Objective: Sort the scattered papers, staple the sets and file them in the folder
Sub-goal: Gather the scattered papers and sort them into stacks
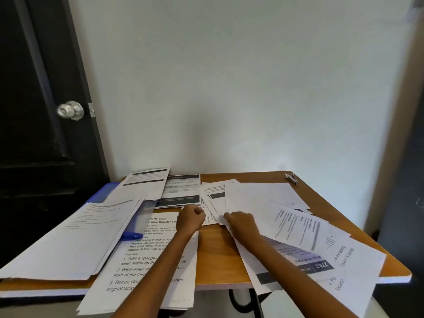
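Printed white papers lie scattered over a small wooden table. My left hand is curled at the table's middle, pinching the edge of a sheet there. Beside it, my right hand grips the near corner of the overlapping right-hand pile. A blue folder peeks out under papers at the back left, and a neat stack lies on its near side. A large-print sheet hangs over the front edge under my left forearm. A silver stapler sits at the back right corner.
A blue pen lies between the left stack and the large-print sheet. Sheets overhang the table's front right edge. A dark door with a round knob stands to the left, and a pale wall rises behind the table.
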Available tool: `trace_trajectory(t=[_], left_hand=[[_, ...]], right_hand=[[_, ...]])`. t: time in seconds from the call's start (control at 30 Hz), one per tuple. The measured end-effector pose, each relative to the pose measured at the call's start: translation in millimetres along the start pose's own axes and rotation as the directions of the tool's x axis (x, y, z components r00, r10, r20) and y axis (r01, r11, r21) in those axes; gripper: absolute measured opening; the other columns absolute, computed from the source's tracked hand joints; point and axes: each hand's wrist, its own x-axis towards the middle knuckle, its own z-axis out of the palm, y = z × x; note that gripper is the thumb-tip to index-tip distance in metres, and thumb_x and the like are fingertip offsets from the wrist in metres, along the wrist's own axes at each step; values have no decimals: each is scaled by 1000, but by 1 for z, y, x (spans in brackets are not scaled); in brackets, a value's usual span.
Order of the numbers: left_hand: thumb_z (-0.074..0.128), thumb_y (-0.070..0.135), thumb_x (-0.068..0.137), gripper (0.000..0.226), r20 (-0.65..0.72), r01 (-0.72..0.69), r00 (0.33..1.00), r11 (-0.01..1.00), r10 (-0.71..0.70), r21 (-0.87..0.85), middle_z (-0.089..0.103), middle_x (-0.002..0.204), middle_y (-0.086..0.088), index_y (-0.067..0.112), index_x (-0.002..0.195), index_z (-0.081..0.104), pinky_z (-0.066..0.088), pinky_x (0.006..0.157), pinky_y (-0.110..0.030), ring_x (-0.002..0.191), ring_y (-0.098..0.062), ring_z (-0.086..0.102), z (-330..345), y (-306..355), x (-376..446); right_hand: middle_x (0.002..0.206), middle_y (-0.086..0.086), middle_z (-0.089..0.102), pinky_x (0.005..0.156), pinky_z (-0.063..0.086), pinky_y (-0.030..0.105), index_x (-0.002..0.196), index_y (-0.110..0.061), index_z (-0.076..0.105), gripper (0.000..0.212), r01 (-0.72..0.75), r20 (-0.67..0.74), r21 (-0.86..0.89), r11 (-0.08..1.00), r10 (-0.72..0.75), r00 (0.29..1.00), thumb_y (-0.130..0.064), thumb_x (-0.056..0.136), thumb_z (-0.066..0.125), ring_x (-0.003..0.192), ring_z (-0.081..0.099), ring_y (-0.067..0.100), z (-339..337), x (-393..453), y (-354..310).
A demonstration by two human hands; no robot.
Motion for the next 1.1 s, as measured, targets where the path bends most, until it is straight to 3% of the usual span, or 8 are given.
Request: trace_trajectory(t=[0.07, 0.2, 0.37, 0.53, 0.7, 0.77, 0.87, 1.1], left_hand=[[58, 10, 86, 31, 23, 26, 999, 999, -25, -47, 64, 78, -4, 26, 59, 55, 57, 77, -43, 82, -27, 66, -3, 1, -3], [50, 34, 95, 26, 186, 232, 967, 908, -176, -350, 63, 88, -10, 10, 90, 58, 57, 74, -39, 77, -25, 63, -3, 8, -7], [38, 41, 98, 51, 562, 599, 799, 191, -214, -778, 56, 119, -23, -2, 125, 45, 53, 72, -41, 103, -38, 57, -2, 14, -7], [33, 60, 93, 68, 532, 528, 824, -75, -194, -846, 57, 105, -26, -1, 123, 40, 56, 61, -47, 101, -43, 56, -4, -12, -1], [35, 58, 92, 60, 549, 563, 825, 105, -135, -820, 68, 98, -16, 10, 119, 58, 51, 76, -40, 93, -33, 60, -20, -26, 1], [43, 25, 96, 38, 502, 545, 838, 285, -214, -788, 65, 99, -19, 3, 124, 54, 47, 82, -42, 91, -35, 59, -23, -25, -1], [40, -12, 88, 37, 407, 496, 868, 445, -285, -745, 57, 116, -23, -3, 123, 51, 43, 91, -49, 104, -39, 55, -23, -25, -1], [46, -7, 91, 36, 339, 371, 927, 503, -158, -781, 55, 126, -25, 3, 126, 51, 42, 95, -57, 112, -41, 53, -31, -16, 8]], right_hand=[[46, -3, 57, 36, 31, 15, 65, -16, 68, 36, -86, -231, 141, 986, 117, 966, -13, 40, 93, 39, 52, 10, -5, 5, 11], [79, 10, 70, 50, 41, 21, 91, -7, 69, 18, -45, -466, 511, 859, 320, 825, -1, 74, 71, 68, 64, 23, -41, 17, 26], [92, 16, 68, 63, 51, 21, 97, 0, 69, 21, 190, -557, 675, 713, 324, 765, 0, 79, 60, 85, 56, 16, -70, 23, 38], [81, 8, 69, 66, 53, 23, 76, -7, 71, 25, 226, -465, 767, 601, 277, 841, 14, 71, 59, 81, 62, 16, -44, 10, 58], [78, -5, 67, 72, 54, 18, 77, -12, 71, 26, 45, -109, 898, 438, 123, 986, 12, 72, 63, 76, 64, -3, -21, -10, 72], [81, -3, 68, 72, 52, 19, 82, -10, 71, 29, -66, 43, 919, 388, 68, 997, 15, 77, 59, 76, 66, 0, -17, -13, 74], [102, 12, 68, 76, 56, 25, 104, -3, 65, 25, -242, 213, 956, 165, 175, 961, 11, 88, 50, 87, 67, 17, -10, -14, 78], [117, 7, 57, 83, 49, 30, 126, -10, 52, 35, -453, 407, 890, 47, 362, 838, -24, 94, 53, 102, 57, 22, -8, -5, 77]])
